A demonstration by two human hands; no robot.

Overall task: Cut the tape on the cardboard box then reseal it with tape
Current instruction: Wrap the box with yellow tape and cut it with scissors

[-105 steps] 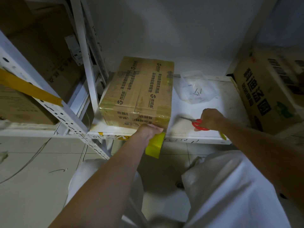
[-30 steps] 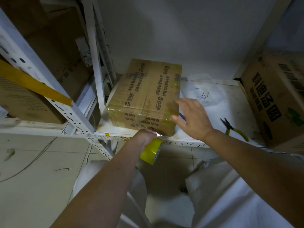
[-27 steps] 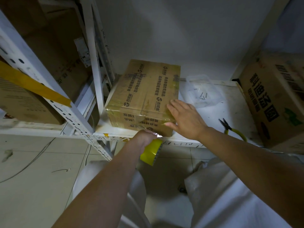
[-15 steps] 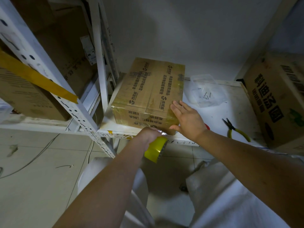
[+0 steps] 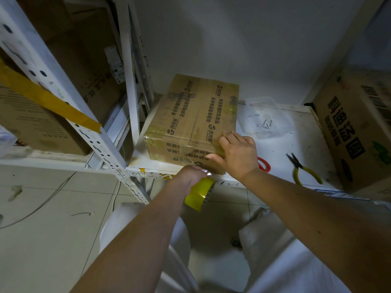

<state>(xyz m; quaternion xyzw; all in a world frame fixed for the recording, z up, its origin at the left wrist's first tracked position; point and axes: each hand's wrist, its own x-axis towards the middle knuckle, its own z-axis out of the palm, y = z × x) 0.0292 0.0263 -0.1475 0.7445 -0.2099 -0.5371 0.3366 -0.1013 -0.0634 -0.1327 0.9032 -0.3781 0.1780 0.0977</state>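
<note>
Right hand (image 5: 237,154) off the scissors (image 5: 263,163) since 3.5 s ago — now spread flat over the near right corner of the cardboard box (image 5: 194,121) on the shelf (image 5: 275,149). Left hand (image 5: 190,175) closed around the yellow tape roll (image 5: 198,194) below the shelf edge. Risk: strip wrinkles or lifts if pulled crooked — box could slide.

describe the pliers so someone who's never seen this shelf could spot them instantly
Start at the white shelf holding the taped cardboard box. Go right past the right hand and the red scissors showing just beyond it, toward the big printed carton. The pliers lie flat near the shelf's front edge: dark metal nose, yellow handles, the only yellow-handled tool there.
</note>
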